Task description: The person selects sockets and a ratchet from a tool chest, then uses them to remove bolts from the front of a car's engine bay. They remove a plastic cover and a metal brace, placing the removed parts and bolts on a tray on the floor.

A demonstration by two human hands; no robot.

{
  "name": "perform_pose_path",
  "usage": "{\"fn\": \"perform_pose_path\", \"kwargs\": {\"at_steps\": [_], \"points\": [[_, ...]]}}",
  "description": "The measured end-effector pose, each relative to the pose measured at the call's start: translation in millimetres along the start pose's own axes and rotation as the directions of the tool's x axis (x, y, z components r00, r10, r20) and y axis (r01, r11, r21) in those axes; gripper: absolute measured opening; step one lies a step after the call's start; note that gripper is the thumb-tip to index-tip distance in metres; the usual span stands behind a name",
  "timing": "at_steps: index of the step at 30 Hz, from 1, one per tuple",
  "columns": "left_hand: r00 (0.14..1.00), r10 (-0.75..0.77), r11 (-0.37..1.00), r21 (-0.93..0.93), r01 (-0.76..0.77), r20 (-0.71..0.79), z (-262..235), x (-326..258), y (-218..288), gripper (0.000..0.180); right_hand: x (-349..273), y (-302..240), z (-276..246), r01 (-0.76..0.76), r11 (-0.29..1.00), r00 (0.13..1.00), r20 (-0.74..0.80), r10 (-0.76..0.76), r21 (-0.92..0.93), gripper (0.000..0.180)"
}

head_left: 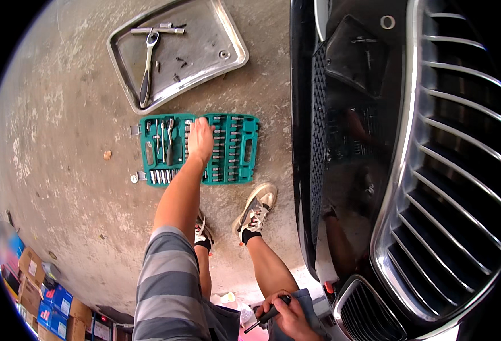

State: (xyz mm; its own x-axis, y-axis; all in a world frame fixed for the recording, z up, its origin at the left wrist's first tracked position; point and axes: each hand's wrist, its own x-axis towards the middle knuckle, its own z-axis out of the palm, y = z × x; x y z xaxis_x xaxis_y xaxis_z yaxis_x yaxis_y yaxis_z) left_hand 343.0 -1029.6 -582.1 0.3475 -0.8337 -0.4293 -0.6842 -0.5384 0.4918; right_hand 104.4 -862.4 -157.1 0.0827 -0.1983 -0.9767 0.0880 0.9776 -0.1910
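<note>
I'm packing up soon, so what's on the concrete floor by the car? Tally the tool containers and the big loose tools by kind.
Green socket set case, left hand reaching into it: 1
Metal tray: 1
Ratchet wrench in the tray: 1
T-bar handle in the tray: 1
Black-handled tool in right hand: 1
Total: 5

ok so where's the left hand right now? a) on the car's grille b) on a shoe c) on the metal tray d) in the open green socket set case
d: the left hand reaches down into the open green socket set case on the concrete floor, its fingers over the rows of sockets, while the metal tray lies apart beyond it.
</note>
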Motion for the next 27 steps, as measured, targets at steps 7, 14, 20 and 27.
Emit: {"fn": "perform_pose_path", "kwargs": {"at_steps": [7,14,20,27], "points": [[0.973,0.123,0.941,-0.289,-0.178,-0.197,-125.2,-89.9,26.7,0.019,-48.5,24.1,18.5,0.268,0.959,0.962,0.035,-0.272,0.089,0.012],[0.693,0.475,0.846,-0.498,-0.19,0.543,-312.1,-439.7,189.3,0.023,-278.6,26.4,-22.9,0.673,0.74,0.739,-0.062,-0.671,0.01,0.015],[0.381,0.645,0.711,-0.703,0.018,0.663,-427.6,-677.4,362.0,0.034,-492.0,1.1,-106.0,0.799,0.238,0.48,-0.345,-0.807,0.552,0.02],[0.071,0.708,0.696,-0.677,-0.239,0.702,-390.2,-899.2,531.9,0.029,-660.5,162.5,-306.7,0.744,-0.27,0.192,-0.583,-0.789,0.611,0.031]]}}
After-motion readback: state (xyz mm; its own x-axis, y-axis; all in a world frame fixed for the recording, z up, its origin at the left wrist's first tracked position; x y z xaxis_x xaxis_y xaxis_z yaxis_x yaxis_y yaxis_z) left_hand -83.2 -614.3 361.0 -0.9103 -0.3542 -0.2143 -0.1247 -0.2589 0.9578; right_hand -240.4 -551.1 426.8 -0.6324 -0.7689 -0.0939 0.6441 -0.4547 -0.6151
